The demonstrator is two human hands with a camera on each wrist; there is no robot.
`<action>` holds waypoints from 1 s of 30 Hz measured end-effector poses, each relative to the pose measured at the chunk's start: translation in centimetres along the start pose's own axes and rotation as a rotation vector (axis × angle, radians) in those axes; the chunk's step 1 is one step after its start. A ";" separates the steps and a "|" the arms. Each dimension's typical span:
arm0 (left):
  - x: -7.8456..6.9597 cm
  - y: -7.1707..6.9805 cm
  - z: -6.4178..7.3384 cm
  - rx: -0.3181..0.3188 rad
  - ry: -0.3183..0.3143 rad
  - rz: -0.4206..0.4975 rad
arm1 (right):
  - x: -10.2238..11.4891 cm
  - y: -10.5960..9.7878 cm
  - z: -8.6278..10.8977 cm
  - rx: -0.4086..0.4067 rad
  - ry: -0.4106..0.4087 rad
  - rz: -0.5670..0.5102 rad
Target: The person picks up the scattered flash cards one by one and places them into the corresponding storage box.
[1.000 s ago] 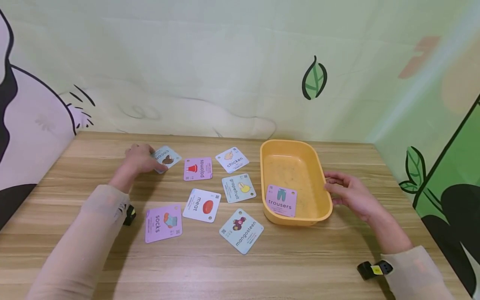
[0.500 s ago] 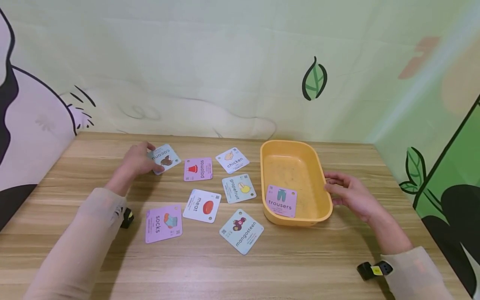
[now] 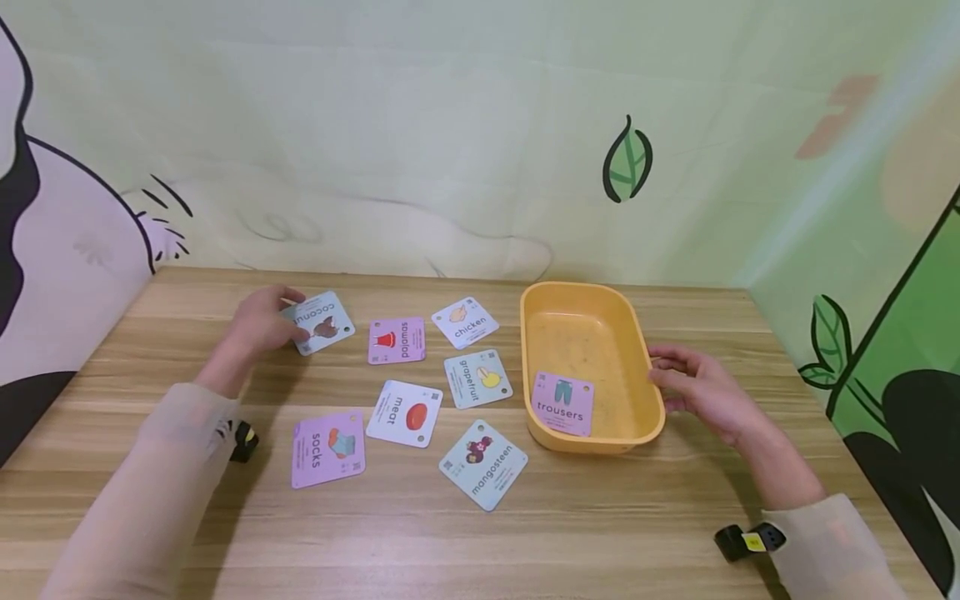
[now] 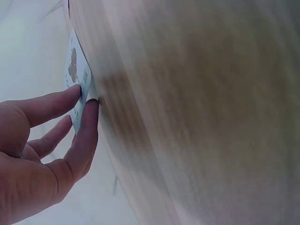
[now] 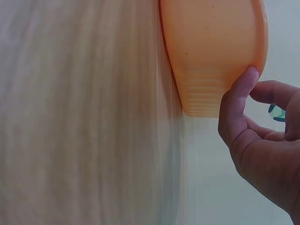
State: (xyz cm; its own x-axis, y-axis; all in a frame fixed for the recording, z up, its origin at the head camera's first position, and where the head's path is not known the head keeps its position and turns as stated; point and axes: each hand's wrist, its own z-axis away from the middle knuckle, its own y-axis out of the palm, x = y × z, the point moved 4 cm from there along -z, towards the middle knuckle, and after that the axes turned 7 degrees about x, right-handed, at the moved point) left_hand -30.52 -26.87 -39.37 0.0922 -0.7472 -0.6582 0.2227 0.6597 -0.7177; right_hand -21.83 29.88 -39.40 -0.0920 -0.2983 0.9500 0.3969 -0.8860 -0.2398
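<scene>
My left hand [image 3: 262,321] pinches the left end of a pale blue card marked "coconut" [image 3: 326,321], at the back left of the table. In the left wrist view that card [image 4: 75,65] sits tilted between thumb and fingers. At the right, my right hand [image 3: 701,387] holds the right rim of a yellow plastic basket [image 3: 630,333] with thumb and fingertips. The right wrist view has the thumb against the basket's outer side [image 5: 211,51]. Inside the basket lies a purple "trousers" card [image 3: 562,406], leaning on its front wall.
On the wooden table [image 3: 360,542] lie cards marked pajamas [image 3: 397,340], chicken [image 3: 465,322], grapefruit [image 3: 477,378], meat [image 3: 405,413], socks [image 3: 327,448] and mangosteen [image 3: 483,464]. They spread between the left hand and the basket. A printed wall cloth [image 3: 420,142] stands behind.
My left hand has drawn back slightly to the left, and the coconut card has shifted left with it. My right hand and the basket have stayed in place.
</scene>
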 end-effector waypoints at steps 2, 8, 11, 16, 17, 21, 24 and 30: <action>0.1 0.0 0.1 0.003 -0.001 0.025 | 0.0 0.0 0.0 -0.001 0.000 -0.001; 0.2 -0.1 0.3 0.014 0.012 0.083 | 0.0 0.0 0.1 -0.002 -0.003 -0.003; 0.1 -0.2 0.6 0.018 0.017 0.088 | -0.1 0.0 0.1 0.000 -0.004 -0.003; 0.1 -0.4 0.9 0.042 0.030 0.146 | -0.1 0.0 0.1 0.001 0.000 -0.003; 0.1 -0.4 1.0 0.046 0.030 0.159 | -0.1 0.0 0.1 0.000 0.002 -0.003; 0.2 -0.4 1.1 0.045 0.039 0.224 | 0.0 0.0 0.1 -0.003 0.005 -0.006; 0.3 -0.3 1.2 0.042 0.057 0.296 | 0.0 0.0 0.0 -0.004 0.003 -0.006; -0.1 -0.1 1.5 0.032 0.082 0.393 | 0.1 -0.1 0.0 -0.003 -0.005 -0.008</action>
State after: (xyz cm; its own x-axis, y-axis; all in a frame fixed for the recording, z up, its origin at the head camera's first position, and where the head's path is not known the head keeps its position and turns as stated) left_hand -29.13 -26.94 -38.89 0.0993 -0.4288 -0.8979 0.2165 0.8901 -0.4011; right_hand -21.83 29.91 -39.30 -0.0907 -0.2897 0.9528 0.3932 -0.8894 -0.2330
